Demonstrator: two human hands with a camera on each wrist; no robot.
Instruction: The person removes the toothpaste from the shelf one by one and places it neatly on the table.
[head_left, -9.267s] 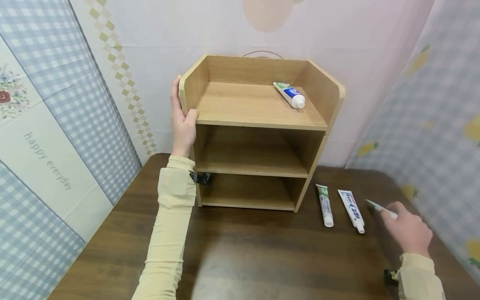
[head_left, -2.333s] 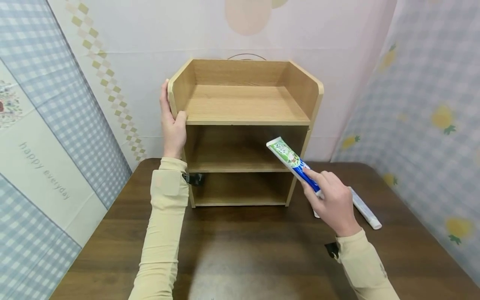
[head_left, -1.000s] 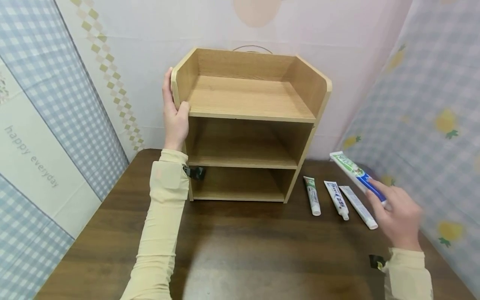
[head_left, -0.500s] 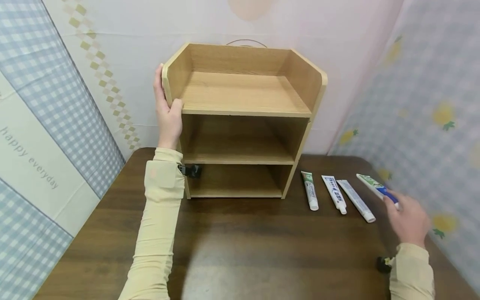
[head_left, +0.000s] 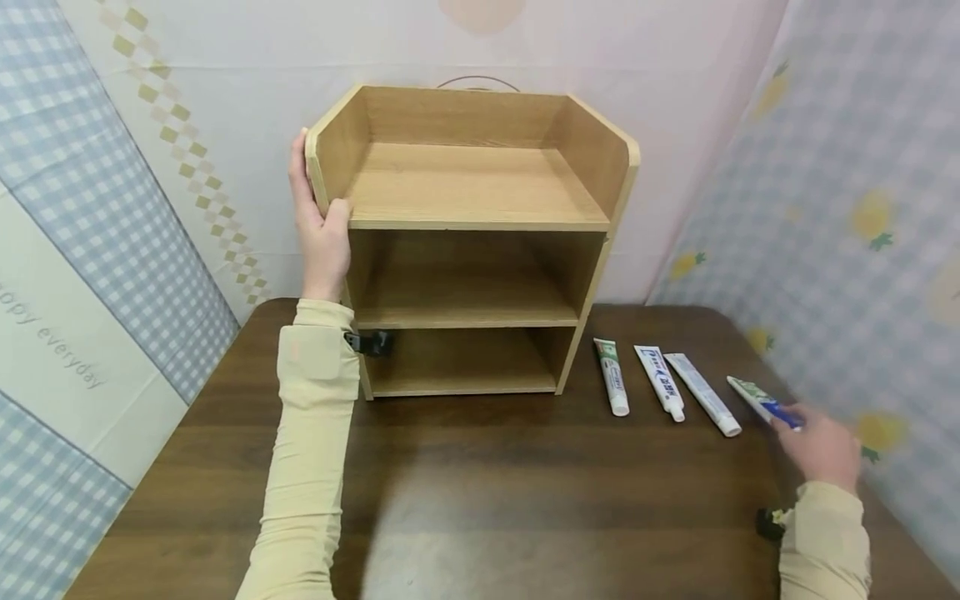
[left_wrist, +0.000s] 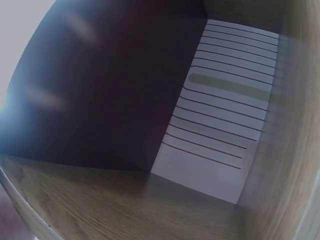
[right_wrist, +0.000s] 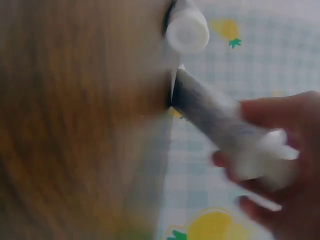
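In the head view, my left hand (head_left: 324,242) grips the upper left side panel of a small wooden shelf (head_left: 480,225), thumb in front and fingers round the outside. At the right, my right hand (head_left: 821,446) pinches the capped end of a green, white and blue toothpaste tube (head_left: 757,398), close to the tabletop; contact with it is unclear. To its left lie a pale toothpaste tube (head_left: 703,394), a white toothpaste tube with blue lettering (head_left: 660,382) and a green and white toothpaste tube (head_left: 612,377). The right wrist view is blurred, with the held tube (right_wrist: 215,115) between fingers and thumb.
The shelf has three levels and stands at the back of a dark wooden table (head_left: 480,500). Patterned cloth (head_left: 862,167) hangs along the right side and behind. The left wrist view looks into the shelf, onto a lined pale strip (left_wrist: 220,110).
The green, white and blue tube has left the shelf's top; my right hand carries it right and down towards the table. The pale tube was laid beside the other two. My left hand keeps its grip.
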